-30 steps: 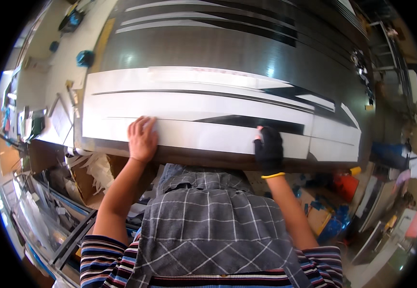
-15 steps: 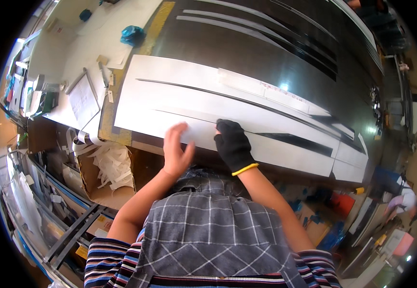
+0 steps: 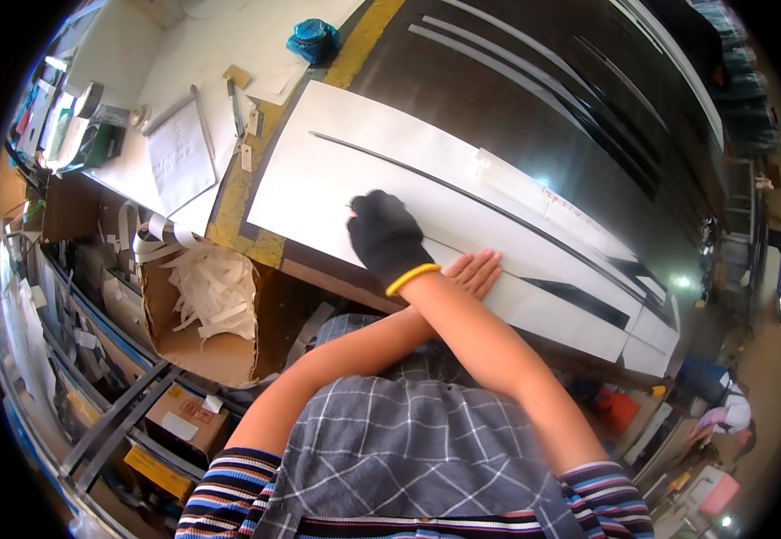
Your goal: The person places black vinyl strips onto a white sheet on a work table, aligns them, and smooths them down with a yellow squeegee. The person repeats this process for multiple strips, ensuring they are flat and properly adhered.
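Note:
My left hand [image 3: 474, 272], bare, passes beneath my right forearm and lies flat with fingers stretched out on a white sheet [image 3: 287, 184]. It rests over a thin, tapering strip [image 3: 570, 301] whose wide dark end shows to its right. My right hand [image 3: 383, 231], in a black glove with a yellow cuff, is closed farther left above the same sheet. What its fingers hold, if anything, is hidden. A long, thin dark strip [image 3: 444, 184] lies on the sheet beyond both hands, beside a clear, flat piece with red writing [image 3: 521, 190].
More long strips [image 3: 498, 72] lie on the dark tabletop [image 3: 462, 108]. A blue plastic bundle [image 3: 312, 40] and a written paper pad [image 3: 179, 153] are at the far left. Below the table's left edge stands a cardboard box [image 3: 247, 359] of white paper strips. Another person [image 3: 732, 418] is at the far right.
My left hand has moved right, under my right arm, and now lies flat on the sheet. The gloved right hand has shifted left, so my forearms cross. The view has turned slightly.

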A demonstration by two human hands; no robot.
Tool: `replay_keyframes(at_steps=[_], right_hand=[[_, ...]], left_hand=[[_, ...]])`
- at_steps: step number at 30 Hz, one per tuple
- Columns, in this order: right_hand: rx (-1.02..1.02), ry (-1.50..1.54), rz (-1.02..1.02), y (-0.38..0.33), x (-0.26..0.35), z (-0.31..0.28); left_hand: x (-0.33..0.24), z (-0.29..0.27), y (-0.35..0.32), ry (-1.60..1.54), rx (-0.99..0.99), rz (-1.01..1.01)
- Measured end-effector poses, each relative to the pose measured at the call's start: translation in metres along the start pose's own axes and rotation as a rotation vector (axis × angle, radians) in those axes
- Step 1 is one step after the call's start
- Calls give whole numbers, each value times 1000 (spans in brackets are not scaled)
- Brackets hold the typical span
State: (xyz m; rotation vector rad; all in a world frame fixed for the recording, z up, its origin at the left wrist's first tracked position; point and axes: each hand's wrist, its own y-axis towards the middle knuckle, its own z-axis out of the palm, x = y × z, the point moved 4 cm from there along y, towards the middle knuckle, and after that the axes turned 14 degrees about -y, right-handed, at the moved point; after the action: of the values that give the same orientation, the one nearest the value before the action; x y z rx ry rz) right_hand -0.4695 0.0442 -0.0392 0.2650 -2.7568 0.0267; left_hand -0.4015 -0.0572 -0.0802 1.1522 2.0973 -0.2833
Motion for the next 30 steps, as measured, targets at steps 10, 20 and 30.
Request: replay_keyframes(at_steps=[10, 20, 30], right_hand=[[-166, 453, -182, 8, 1, -12], [-352, -196, 370, -189, -194, -94], [-317, -222, 281, -178, -174, -74]], left_hand=[[3, -19, 1, -248, -4, -14], [8, -61, -21, 32, -181, -188], [9, -58, -25, 125, -170, -238]])
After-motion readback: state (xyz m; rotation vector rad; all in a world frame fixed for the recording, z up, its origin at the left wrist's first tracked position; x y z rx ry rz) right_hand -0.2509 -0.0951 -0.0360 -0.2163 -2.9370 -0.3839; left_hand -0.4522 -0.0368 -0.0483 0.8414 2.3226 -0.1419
